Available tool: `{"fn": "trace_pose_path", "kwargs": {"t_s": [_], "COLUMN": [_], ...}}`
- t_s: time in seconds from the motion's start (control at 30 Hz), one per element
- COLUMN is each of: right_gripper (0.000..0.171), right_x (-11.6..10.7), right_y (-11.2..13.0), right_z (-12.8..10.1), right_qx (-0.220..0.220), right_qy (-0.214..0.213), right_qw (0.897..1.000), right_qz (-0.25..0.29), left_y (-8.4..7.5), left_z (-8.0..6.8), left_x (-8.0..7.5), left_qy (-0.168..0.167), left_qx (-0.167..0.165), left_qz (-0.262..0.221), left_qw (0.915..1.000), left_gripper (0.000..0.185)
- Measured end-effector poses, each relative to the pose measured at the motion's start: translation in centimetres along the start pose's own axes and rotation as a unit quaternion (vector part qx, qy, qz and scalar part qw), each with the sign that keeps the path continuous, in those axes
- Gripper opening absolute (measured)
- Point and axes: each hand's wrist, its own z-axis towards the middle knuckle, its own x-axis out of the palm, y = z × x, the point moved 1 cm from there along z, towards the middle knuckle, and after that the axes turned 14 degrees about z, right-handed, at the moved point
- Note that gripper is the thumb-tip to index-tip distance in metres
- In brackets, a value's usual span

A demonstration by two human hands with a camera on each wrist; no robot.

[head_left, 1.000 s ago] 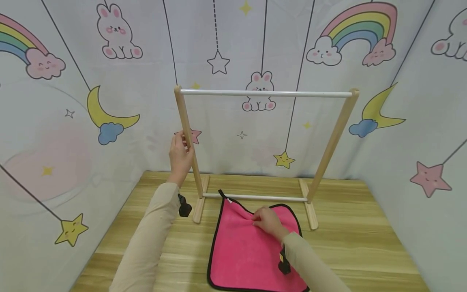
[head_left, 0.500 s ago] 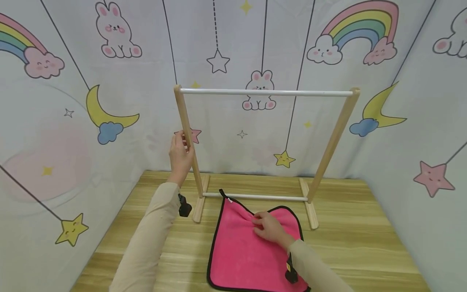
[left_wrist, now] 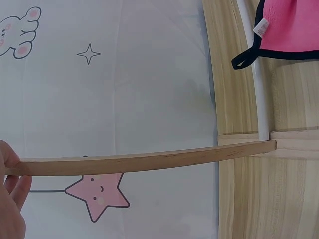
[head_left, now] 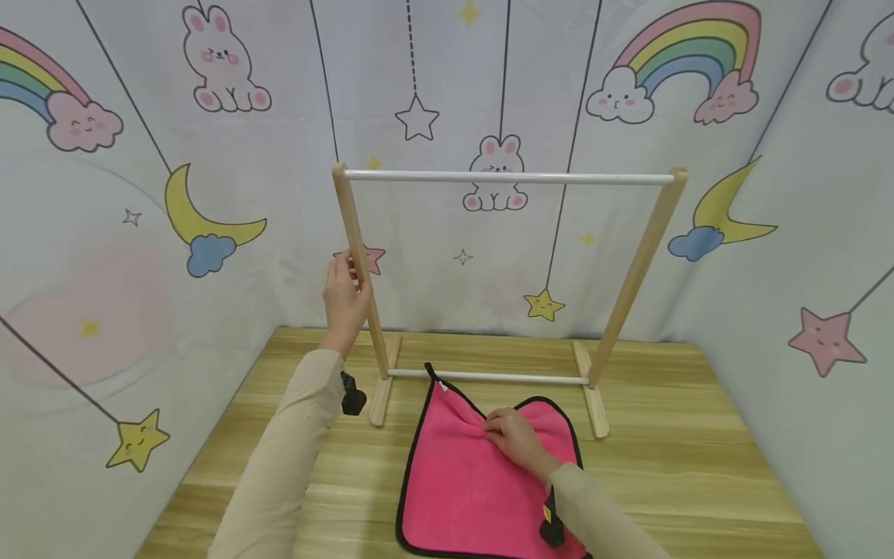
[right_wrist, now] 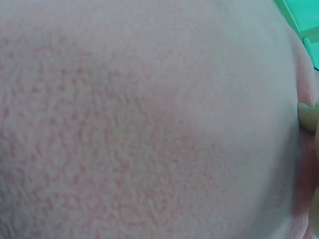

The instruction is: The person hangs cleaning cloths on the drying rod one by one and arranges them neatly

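A pink towel [head_left: 468, 481] with black trim lies flat on the wooden table [head_left: 670, 466], its far edge by the rack's lower white rod. My right hand [head_left: 513, 436] pinches a bunched fold near the towel's far edge. In the right wrist view the towel's washed-out pile [right_wrist: 149, 124] fills the frame, with a fingertip [right_wrist: 308, 117] at the right edge. My left hand [head_left: 344, 299] grips the left wooden post [head_left: 359, 264] of the drying rack at mid height; the left wrist view shows that post [left_wrist: 144, 162], my fingers [left_wrist: 12, 199] and the towel's black loop [left_wrist: 243, 59].
The rack's top white rod [head_left: 510, 178] spans between the posts, bare; its right post [head_left: 639, 272] leans to the table. Fabric walls printed with rainbows, bunnies and stars close in the back and both sides. Bare table lies right of the towel.
My right hand has drawn the towel's far edge a little closer to me and bunched it more. The left hand and the rack have not moved.
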Motion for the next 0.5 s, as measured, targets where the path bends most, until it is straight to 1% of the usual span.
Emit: {"fn": "trace_pose_path", "kwargs": {"t_s": [0.07, 0.1, 0.23, 0.3, 0.37, 0.5], "right_gripper": [0.007, 0.007, 0.014, 0.014, 0.014, 0.015], "right_x": [0.1, -0.2, -0.2, -0.3, -0.6, -1.2], "right_y": [0.2, 1.1, 1.6, 1.8, 2.1, 2.7], "right_z": [0.2, 0.6, 0.9, 1.0, 1.1, 1.6], "right_qx": [0.038, 0.063, 0.116, 0.118, 0.108, 0.070], "right_qy": [0.009, 0.019, 0.047, 0.050, 0.048, 0.033], "right_qw": [0.999, 0.998, 0.992, 0.991, 0.992, 0.995], "right_qz": [-0.001, -0.014, -0.032, -0.036, -0.037, -0.055], "left_y": [-0.1, -0.1, -0.1, -0.1, -0.1, 0.0], "left_z": [0.0, 0.1, 0.1, 0.1, 0.1, 0.0], "left_x": [0.0, 0.0, 0.0, 0.1, 0.1, 0.1], "left_qy": [0.000, 0.001, 0.004, 0.004, 0.004, 0.003], "left_qx": [-0.001, -0.001, -0.001, -0.001, -0.001, 0.000], "left_qz": [-0.001, -0.002, -0.001, 0.000, 0.002, 0.004], "left_qw": [1.0000, 1.0000, 1.0000, 1.0000, 1.0000, 1.0000], "left_gripper": [0.035, 0.034, 0.034, 0.034, 0.034, 0.034]}}
